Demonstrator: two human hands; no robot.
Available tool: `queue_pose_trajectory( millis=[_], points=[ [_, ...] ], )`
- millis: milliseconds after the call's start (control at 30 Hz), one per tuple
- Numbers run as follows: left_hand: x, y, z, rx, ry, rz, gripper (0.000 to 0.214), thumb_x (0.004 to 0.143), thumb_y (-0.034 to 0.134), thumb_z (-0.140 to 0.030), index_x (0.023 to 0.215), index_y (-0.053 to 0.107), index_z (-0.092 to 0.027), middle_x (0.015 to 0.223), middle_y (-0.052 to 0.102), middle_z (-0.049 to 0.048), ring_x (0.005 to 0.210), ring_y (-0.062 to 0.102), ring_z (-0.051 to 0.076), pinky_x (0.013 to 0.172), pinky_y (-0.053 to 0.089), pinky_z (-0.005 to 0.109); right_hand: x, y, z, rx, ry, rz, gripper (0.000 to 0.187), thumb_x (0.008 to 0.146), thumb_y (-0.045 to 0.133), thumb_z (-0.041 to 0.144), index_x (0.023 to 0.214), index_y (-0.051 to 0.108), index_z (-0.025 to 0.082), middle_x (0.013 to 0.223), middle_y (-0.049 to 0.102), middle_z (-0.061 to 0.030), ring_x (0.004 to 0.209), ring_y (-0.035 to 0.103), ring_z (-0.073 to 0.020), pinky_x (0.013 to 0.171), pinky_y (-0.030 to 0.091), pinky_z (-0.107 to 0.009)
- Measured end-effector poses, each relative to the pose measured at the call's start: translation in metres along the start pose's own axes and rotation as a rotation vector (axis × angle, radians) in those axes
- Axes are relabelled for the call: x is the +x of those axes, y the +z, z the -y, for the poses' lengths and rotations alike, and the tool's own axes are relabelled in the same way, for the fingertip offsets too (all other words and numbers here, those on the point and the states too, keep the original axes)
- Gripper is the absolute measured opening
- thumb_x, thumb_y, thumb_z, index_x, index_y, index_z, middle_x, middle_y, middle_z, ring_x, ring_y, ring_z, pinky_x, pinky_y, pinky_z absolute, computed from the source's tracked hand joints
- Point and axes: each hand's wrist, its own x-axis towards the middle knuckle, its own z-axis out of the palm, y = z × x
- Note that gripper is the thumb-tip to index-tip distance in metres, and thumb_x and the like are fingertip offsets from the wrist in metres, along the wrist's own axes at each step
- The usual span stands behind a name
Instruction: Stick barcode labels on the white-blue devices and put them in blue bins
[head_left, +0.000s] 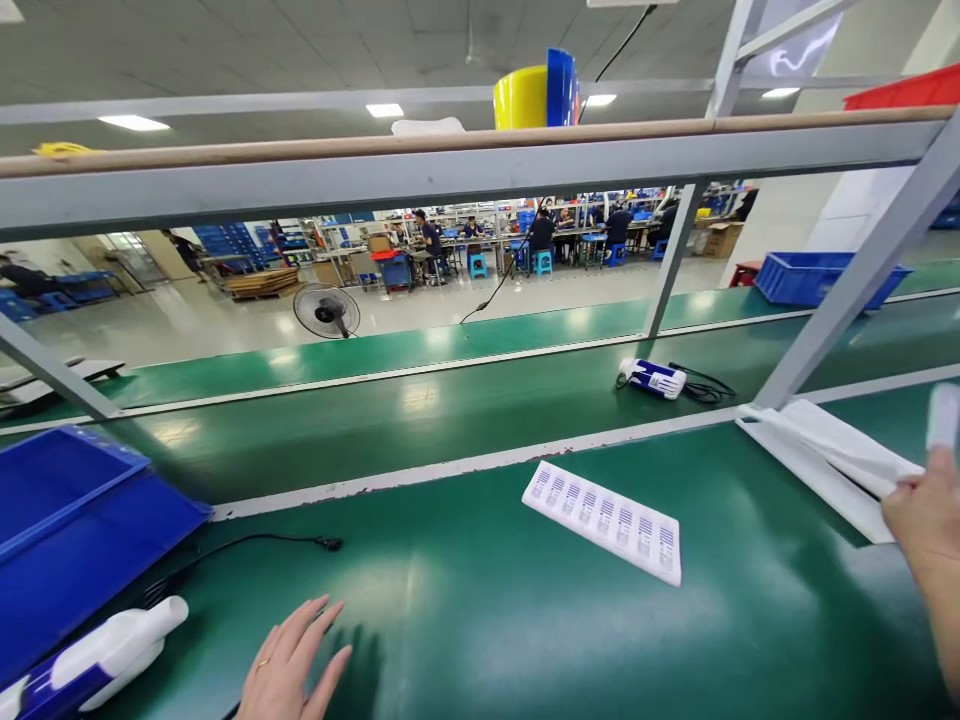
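Observation:
My left hand (pixel 294 665) hovers low over the green surface, fingers spread and holding nothing. Left of it lies a white and blue handheld appliance (pixel 112 650), cut off by the frame edge, with a black cord and plug (pixel 328 543) behind it. At the right edge, my right hand (pixel 926 515) has its fingers closed at the edge of a flat white bag (pixel 832 465), whose upper layer is partly raised. A pale, blurred piece (pixel 943 415) sticks up by that hand; its kind is unclear. Between the hands lies a white sheet of printed barcode labels (pixel 606 522).
A blue bin (pixel 67 520) stands at left, another blue bin (pixel 821 275) far right. On the belt beyond the pale divider rests a second white and blue appliance (pixel 654 379) with its cord. Grey frame posts (pixel 847 270) and an overhead shelf (pixel 420 175) span the front. People sit working farther back.

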Motion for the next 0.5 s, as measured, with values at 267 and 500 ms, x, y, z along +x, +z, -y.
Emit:
queue_pose_trajectory(
  millis=[267, 500],
  points=[
    [-0.018, 0.007, 0.025, 0.011, -0.092, 0.143, 0.049, 0.079, 0.046, -0.052, 0.119, 0.057, -0.028, 0.127, 0.057, 0.0065, 0.117, 0.054, 0.028, 0.102, 0.038, 0.051, -0.016, 0.017, -0.046, -0.144, -0.074, 0.169, 0.086, 0.061, 0.055, 0.026, 0.139, 0.030, -0.003, 0.091, 0.058, -0.0405, 0.069, 0.063, -0.0368, 0.052, 0.037, -0.044],
    [-0.039, 0.002, 0.003, 0.069, -0.205, 0.155, 0.053, 0.079, 0.041, -0.052, 0.121, 0.058, -0.024, 0.132, 0.053, 0.0079, 0.127, 0.043, 0.032, 0.107, 0.026, 0.056, -0.023, -0.001, 0.023, -0.050, -0.235, 0.046, 0.069, 0.083, 0.038, 0.029, 0.143, 0.017, 0.004, 0.112, 0.050, -0.0399, 0.110, 0.050, -0.0395, 0.071, 0.036, -0.050]
  ],
)
